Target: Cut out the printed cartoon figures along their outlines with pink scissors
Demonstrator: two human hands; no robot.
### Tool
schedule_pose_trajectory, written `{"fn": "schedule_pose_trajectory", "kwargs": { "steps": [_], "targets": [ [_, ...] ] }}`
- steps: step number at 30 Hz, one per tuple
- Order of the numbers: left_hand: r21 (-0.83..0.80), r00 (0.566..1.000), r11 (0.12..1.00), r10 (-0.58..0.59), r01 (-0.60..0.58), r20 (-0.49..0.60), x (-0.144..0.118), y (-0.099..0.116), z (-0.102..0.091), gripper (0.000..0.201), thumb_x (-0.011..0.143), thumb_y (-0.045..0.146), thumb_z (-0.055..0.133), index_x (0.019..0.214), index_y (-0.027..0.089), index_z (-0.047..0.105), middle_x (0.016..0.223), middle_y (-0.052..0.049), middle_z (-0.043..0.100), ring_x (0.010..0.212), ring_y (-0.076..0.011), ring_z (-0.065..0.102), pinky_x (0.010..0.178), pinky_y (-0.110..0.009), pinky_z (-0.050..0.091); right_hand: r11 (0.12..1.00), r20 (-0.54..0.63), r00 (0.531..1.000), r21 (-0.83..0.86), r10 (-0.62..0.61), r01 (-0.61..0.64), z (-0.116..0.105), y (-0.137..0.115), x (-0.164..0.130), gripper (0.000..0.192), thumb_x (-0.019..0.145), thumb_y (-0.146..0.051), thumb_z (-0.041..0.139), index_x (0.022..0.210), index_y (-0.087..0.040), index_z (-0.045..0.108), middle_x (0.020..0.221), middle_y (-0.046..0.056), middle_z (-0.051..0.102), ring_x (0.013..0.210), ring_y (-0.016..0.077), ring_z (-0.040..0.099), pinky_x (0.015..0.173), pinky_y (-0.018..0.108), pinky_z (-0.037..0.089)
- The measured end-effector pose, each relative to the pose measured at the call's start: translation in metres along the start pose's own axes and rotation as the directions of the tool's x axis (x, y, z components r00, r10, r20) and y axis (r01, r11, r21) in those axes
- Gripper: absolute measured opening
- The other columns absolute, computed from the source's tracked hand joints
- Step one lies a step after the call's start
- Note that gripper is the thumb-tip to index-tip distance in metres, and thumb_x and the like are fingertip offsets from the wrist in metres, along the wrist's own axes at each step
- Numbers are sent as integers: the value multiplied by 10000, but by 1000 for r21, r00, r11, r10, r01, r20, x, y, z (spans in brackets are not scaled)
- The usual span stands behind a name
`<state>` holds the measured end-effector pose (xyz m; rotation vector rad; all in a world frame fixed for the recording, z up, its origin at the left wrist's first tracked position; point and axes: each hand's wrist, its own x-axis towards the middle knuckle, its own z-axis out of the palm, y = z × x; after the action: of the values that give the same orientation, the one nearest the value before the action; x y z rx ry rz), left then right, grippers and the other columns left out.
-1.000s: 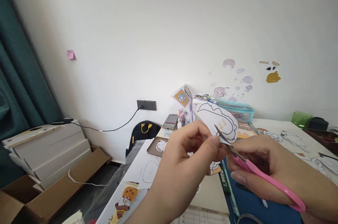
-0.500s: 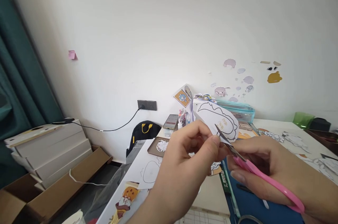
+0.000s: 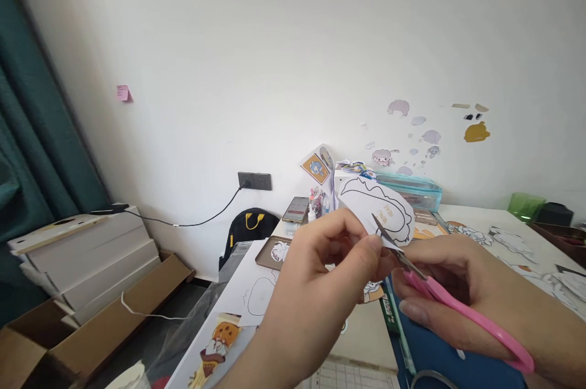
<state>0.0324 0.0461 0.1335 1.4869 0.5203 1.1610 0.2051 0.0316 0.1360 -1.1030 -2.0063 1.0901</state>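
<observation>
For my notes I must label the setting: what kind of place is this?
Probably a craft desk in a home room. The left hand holds a paper cutout while the right hand cuts it with pink scissors; paper stickers dot the wall, and a phone lies on the table.

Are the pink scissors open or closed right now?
Slightly open: the pink scissors in the right hand show one thin blade tip across the paper cutout, pinched by the left hand.

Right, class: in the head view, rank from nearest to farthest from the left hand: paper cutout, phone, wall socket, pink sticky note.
1. Paper cutout: pinched in the left hand.
2. Phone: on the table behind.
3. Wall socket: left, on the wall.
4. Pink sticky note: far upper left.
</observation>
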Motion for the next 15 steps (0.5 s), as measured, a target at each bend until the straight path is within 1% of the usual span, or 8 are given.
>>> {"fn": "schedule_pose_trajectory", "kwargs": {
  "steps": [3, 8, 11, 15],
  "targets": [
    [26, 1000, 1000, -4, 4, 7, 2, -1, -1, 264, 917, 199, 521, 658, 174, 483, 516, 55, 406, 641, -112, 478, 558, -223, 323, 1000, -16, 1000, 0, 3, -3, -1, 1, 1, 287, 738, -159, 554, 600, -241, 316, 566, -83, 249, 531, 116, 229, 479, 286, 179],
    [44, 1000, 999, -2, 2, 9, 8, -4, -4, 255, 914, 192, 512, 662, 178, 476, 502, 58, 424, 629, -110, 479, 560, -222, 344, 999, -52, 997, -25, -49, 48, -4, 6, 3, 284, 772, -229, 588, 602, -237, 361, 580, -76, 279, 534, 120, 262, 483, 281, 197],
    [55, 1000, 998, 7, -8, 20, 10, -4, -5, 258, 912, 180, 507, 656, 176, 476, 493, 59, 431, 622, -107, 482, 557, -221, 347, 998, -52, 997, -1, -64, 64, -5, 7, 4, 261, 776, -205, 580, 610, -238, 380, 584, -76, 273, 541, 123, 251, 488, 289, 187],
    [37, 1000, 999, -14, 12, 28, 8, -4, -5, 255, 917, 186, 503, 663, 176, 486, 488, 62, 411, 621, -108, 482, 559, -225, 352, 998, -30, 999, 44, -40, 42, -4, 7, 4, 252, 772, -146, 549, 615, -239, 376, 570, -82, 259, 535, 119, 224, 497, 299, 177]
  ]
}}
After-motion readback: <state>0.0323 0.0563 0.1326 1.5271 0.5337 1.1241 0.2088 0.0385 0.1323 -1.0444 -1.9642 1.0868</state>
